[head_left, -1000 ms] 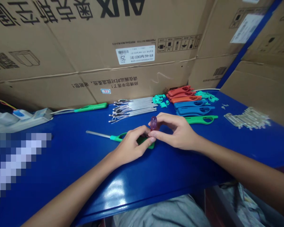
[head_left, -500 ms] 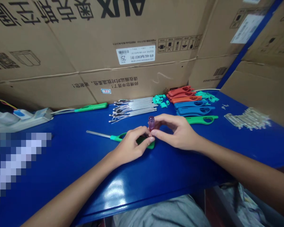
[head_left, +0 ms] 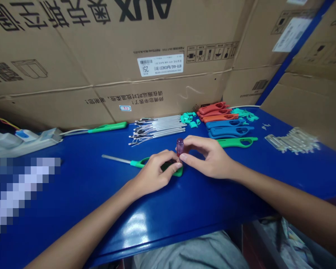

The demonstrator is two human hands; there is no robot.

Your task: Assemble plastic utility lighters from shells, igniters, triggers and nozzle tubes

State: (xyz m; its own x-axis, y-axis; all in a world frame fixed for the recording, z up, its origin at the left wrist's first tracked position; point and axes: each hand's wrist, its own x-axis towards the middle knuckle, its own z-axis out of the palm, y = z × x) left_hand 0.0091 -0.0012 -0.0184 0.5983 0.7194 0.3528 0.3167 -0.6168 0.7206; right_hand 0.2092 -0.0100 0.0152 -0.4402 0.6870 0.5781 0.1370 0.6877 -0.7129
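Head | left hand (head_left: 158,170) half-hides green handle (head_left: 179,172) | screwdriver (head_left: 180,146) tip unclear (probably covered)

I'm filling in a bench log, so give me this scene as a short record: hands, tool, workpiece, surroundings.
Left hand: holding the green lighter at its handle
Right hand: gripping the purple screwdriver
Tool position: handle upright; tip hidden by the hands
Workpiece: lies across the blue table, metal tube pointing left
Behind the hands: metal rods with wires, red handles, blue handles
Far right: clear parts
Far left: power strip
Backdrop: cardboard
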